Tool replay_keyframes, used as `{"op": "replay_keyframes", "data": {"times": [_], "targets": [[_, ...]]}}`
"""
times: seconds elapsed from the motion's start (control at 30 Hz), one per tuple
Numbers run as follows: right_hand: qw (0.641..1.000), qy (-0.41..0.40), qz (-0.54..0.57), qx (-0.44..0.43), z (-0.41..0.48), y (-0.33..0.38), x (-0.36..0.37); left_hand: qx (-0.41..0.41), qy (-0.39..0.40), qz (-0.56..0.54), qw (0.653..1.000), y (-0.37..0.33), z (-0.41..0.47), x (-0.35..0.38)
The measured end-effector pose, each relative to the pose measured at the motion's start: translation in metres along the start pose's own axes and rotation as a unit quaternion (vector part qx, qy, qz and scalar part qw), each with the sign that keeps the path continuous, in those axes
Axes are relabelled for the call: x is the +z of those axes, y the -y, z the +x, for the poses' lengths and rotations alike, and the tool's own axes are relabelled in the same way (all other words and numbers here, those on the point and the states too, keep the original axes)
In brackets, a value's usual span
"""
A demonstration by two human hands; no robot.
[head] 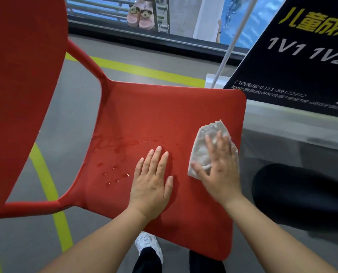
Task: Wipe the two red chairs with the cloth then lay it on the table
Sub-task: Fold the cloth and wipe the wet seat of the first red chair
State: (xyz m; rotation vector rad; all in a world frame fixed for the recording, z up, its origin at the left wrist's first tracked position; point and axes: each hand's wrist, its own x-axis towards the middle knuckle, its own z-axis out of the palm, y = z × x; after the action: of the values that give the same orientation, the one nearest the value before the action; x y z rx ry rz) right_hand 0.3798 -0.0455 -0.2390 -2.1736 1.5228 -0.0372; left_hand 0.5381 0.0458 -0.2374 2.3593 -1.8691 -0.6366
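The right hand lies flat on the cloth, fingers spread and nearly straight. It presses the cloth down onto the seat rather than closing round it, and the thumb rests along the cloth's near left edge. The cloth is a small pale rag, folded or bunched, lying near the right edge of the red chair seat, with its far corner poking out beyond the fingertips. It looks soft, limp and light, and probably damp. It should therefore slide under plain palm pressure, but it may ruck up or slip out from under the hand on the smooth plastic. For lifting it later, a pinch at the free far corner or a gathered handful would serve better than a flat palm. The left hand is also flat and holds nothing, its fingers straight and together on the bare middle of the seat, apparently steadying the chair. To its left, water droplets and streaks sit on the seat, so that part looks unwiped and slick. The chair back rises at the left. The moulded chair looks rigid and fairly light, so it could shift under a hard push. A black sign stands just beyond the seat's far right corner. No second red chair is in view.
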Motion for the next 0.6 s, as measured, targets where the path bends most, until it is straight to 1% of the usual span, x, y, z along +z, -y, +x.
{"op": "replay_keyframes", "data": {"times": [0.03,0.07,0.17,0.23,0.33,0.43,0.5,0.6], "targets": [[0.998,0.027,-0.061,-0.015,0.002,-0.003,0.011,-0.009,-0.002,0.003,1.000,-0.001,0.002,0.003],[0.993,0.031,-0.105,-0.038,0.008,-0.008,0.018,-0.018,-0.006,0.007,1.000,-0.002,0.005,0.006],[0.981,0.018,-0.160,-0.111,0.038,-0.015,0.017,-0.031,-0.013,0.026,0.999,0.001,0.011,0.011],[0.969,0.017,-0.195,-0.150,0.070,-0.014,0.011,-0.018,-0.014,0.044,0.999,0.006,0.014,0.012],[0.965,0.006,-0.207,-0.159,0.109,-0.003,0.009,0.004,-0.014,0.056,0.998,0.012,0.013,0.014],[0.969,0.017,-0.191,-0.159,0.116,0.012,0.015,0.004,-0.016,0.061,0.998,0.019,0.009,0.015],[0.963,0.037,-0.186,-0.190,0.106,0.020,0.020,0.000,-0.015,0.047,0.999,0.023,0.003,0.014],[0.944,0.075,-0.198,-0.252,0.079,0.040,0.029,-0.009,-0.031,0.026,0.999,0.031,-0.008,0.013]]}}
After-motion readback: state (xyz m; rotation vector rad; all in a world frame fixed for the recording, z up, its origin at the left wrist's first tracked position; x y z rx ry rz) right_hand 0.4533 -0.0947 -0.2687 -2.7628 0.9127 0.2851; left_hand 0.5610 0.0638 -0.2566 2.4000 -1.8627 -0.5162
